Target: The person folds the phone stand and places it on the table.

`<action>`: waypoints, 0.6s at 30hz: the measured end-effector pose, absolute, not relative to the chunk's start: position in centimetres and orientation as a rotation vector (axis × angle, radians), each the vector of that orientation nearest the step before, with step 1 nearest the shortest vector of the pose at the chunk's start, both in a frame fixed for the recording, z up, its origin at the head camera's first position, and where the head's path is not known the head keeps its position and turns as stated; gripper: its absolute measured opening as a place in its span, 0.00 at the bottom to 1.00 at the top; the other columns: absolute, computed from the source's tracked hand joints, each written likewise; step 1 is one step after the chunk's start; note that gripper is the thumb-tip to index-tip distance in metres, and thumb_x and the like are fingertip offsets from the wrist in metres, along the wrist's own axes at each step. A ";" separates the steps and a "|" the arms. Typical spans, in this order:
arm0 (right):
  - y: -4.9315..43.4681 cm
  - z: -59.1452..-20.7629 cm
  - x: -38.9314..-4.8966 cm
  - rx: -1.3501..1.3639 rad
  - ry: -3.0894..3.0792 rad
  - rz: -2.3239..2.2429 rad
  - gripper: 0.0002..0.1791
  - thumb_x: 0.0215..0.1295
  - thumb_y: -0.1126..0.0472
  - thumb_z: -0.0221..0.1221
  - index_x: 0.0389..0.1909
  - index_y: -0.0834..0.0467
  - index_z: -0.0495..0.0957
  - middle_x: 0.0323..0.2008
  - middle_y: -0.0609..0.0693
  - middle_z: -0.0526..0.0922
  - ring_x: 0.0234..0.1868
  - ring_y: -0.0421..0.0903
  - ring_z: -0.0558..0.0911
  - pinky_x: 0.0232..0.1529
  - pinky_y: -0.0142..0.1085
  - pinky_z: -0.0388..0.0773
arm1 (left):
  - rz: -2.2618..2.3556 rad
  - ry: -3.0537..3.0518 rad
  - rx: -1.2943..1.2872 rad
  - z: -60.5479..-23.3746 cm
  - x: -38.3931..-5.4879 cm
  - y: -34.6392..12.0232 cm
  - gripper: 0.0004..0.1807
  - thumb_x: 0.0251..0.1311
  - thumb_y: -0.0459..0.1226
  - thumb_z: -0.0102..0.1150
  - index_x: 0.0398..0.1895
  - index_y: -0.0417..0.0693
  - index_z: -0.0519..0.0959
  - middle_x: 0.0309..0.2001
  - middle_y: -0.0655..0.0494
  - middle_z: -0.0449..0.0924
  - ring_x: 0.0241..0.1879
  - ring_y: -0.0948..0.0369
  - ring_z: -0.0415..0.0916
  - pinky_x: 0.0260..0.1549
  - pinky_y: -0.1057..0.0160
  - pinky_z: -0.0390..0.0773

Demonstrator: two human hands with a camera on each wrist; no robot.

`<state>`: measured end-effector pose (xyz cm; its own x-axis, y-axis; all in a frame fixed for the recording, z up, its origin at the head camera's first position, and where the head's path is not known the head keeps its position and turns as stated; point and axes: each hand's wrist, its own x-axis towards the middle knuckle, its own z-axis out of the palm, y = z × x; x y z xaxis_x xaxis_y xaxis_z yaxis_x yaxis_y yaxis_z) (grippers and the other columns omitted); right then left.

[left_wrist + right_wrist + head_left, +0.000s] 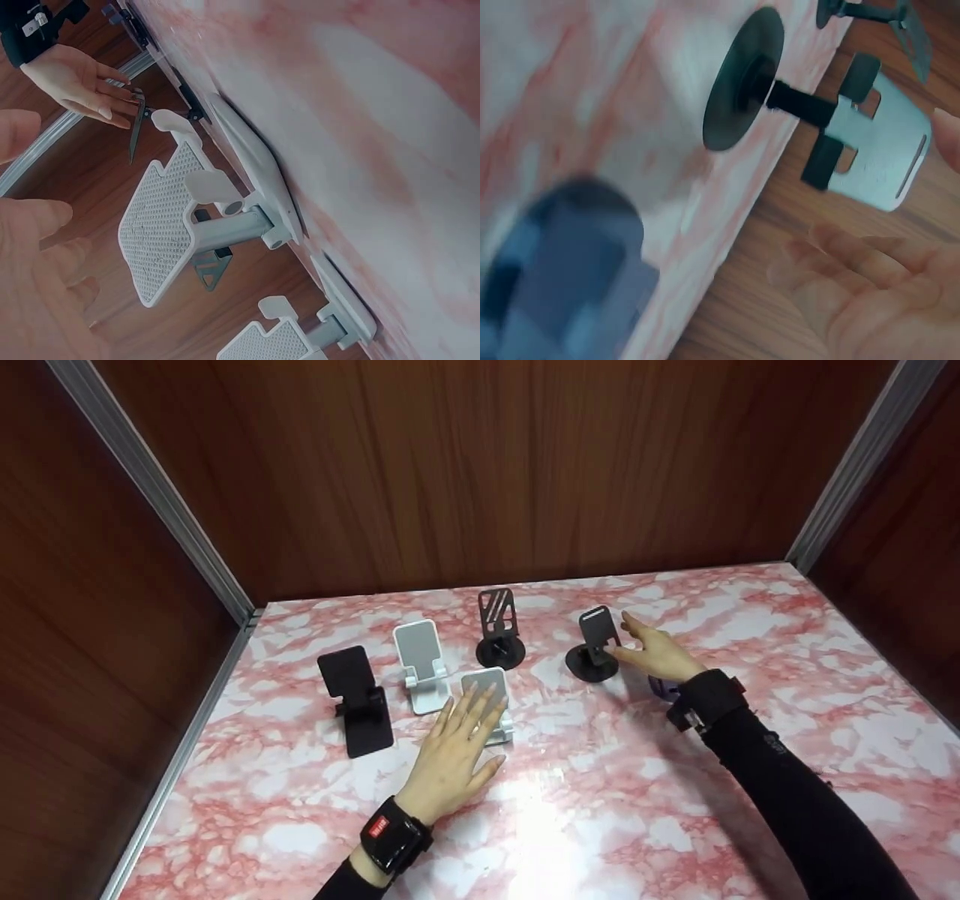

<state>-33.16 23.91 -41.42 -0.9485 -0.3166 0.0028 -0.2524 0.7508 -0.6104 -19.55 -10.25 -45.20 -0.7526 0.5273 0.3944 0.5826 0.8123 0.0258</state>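
My left hand point(450, 761) hovers with spread fingers over the nearer white phone stand point(497, 727). In the left wrist view, a gap separates this hand point(45, 277) from the stand's grey-padded plate point(157, 232). At the right, my right hand point(656, 654) is beside a black round-based phone stand point(598, 634), thumb and fingers apart around its upright plate. The right wrist view shows the plate point(877, 150) between the thumb and the fingers point(847, 259), with no grip on it. A dark blue stand point(662, 688) is partly hidden under the right wrist.
Another white phone stand point(420, 649) is left of the nearer one, with a black rectangular-based stand point(356, 701) further left. A black stand with a slotted plate point(499, 619) is at the back centre. Wooden walls point(525, 472) enclose the marbled table point(585, 802).
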 end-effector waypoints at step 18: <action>22.3 -42.3 -33.1 -0.260 2.647 -1.438 0.38 0.67 0.56 0.52 0.71 0.64 0.45 0.52 0.69 0.71 0.48 0.55 0.78 0.47 0.36 0.80 | -0.232 -2.655 -0.879 -45.5 -19.6 -10.4 0.40 0.61 0.51 0.47 0.73 0.53 0.46 0.75 0.54 0.41 0.74 0.53 0.38 0.71 0.49 0.45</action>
